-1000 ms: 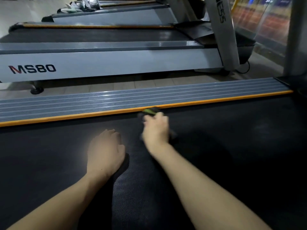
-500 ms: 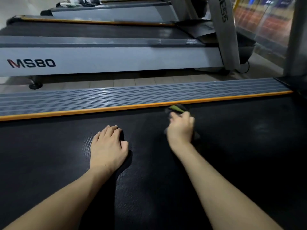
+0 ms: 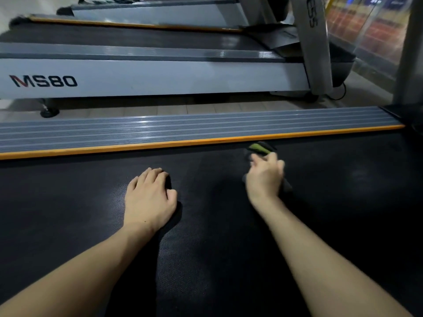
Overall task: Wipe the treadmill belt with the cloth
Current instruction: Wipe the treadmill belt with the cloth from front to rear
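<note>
Here the right hand (image 3: pixel 265 179) presses a crumpled dark-and-green cloth (image 3: pixel 259 149) onto the dimpled belt (image 3: pixel 206 259).

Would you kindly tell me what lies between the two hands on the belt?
Only bare belt between the left hand and right hand, seen from the head view.

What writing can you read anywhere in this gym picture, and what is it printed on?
"MS80": on the grey side panel of the next treadmill, with the M partly red.
"ESS": the tail of a longer word running down that treadmill's upright post; the rest is cut off by the frame edge.
Signs behind the window at top right: too blurred to read.
The belt, the cloth and the ribbed rail show no text.
</note>
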Available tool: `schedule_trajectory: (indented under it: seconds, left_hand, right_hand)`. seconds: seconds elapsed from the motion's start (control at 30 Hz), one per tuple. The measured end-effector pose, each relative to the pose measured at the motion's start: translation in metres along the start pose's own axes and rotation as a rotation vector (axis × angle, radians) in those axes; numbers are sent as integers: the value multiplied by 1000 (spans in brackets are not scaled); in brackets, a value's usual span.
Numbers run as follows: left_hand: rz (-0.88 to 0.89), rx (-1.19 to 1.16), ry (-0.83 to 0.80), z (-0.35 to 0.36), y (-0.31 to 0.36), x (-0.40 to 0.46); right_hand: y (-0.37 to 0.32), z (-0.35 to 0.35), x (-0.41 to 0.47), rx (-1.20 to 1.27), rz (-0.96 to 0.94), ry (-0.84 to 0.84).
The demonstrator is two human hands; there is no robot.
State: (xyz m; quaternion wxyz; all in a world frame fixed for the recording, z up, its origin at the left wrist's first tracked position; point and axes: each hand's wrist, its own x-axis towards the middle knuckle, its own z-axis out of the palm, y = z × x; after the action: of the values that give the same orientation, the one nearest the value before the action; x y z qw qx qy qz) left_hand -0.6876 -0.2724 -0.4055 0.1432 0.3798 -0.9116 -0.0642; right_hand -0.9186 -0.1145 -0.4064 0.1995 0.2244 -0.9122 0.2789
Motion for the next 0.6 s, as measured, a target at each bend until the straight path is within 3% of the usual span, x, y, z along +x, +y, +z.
schedule_trajectory:
  seconds: [0.13,0.23,0.37,0.43,0.53,0.6]
  left_hand:
    - [-1,-14,23,-1,0,0]
    - [-1,-8,15,-1,-1,-1]
    - [-4,3,7,1,-1,0]
    - [1,9,12,1,-1,0]
    - [12,-7,29,0,0,1]
    - [25,-24,55,-2,-2,-2]
  right_hand:
    - [-96,12,-57,182,-316,-184]
    - [-71,1,-43,209,-478,-223]
    - [42,-25,6,-2,-220,-18]
    - [61,-34,7,-40,-82,21]
    - [-1,-20,-18,0,27,16]
    - [-63,-7,-51,89,-115,-66]
